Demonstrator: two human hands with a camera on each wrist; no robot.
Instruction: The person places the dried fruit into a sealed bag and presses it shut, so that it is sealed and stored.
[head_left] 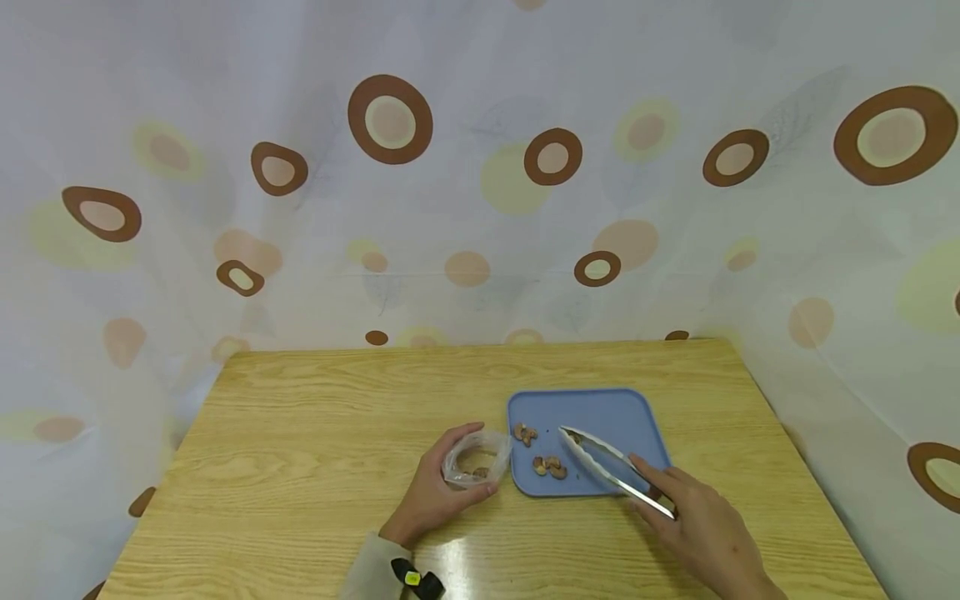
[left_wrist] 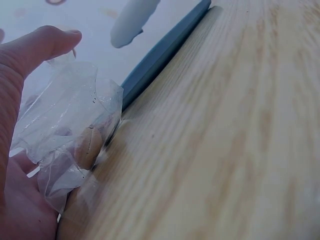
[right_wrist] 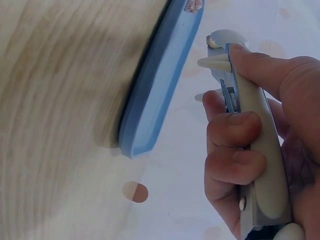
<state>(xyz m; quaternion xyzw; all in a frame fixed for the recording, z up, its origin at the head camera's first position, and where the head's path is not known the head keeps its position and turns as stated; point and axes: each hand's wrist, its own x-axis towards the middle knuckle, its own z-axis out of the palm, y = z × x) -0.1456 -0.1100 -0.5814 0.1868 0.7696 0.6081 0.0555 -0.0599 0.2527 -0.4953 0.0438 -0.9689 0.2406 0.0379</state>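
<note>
My left hand (head_left: 437, 485) curls around a clear plastic bag (head_left: 452, 468), its mouth facing up. Inside lies at least one brown nut (left_wrist: 88, 147), seen through the film. Right of the bag, almost touching it, sits a blue tray (head_left: 611, 410). Two small groups of curved brown nuts lie in its left half, an upper group (head_left: 526, 433) and a lower group (head_left: 550, 467). My right hand (head_left: 705, 527) grips metal tongs (head_left: 617, 482) by their pale handle (right_wrist: 267, 165). Between the tong tips, above the tray, is a brown nut (right_wrist: 213, 42).
The wooden table (head_left: 315, 417) carries the tray and bag. A patterned white cloth (head_left: 465, 208) hangs behind the table and along both sides. A black band with a yellow patch (head_left: 412, 577) is on my left wrist. Small dark crumbs dot the tray.
</note>
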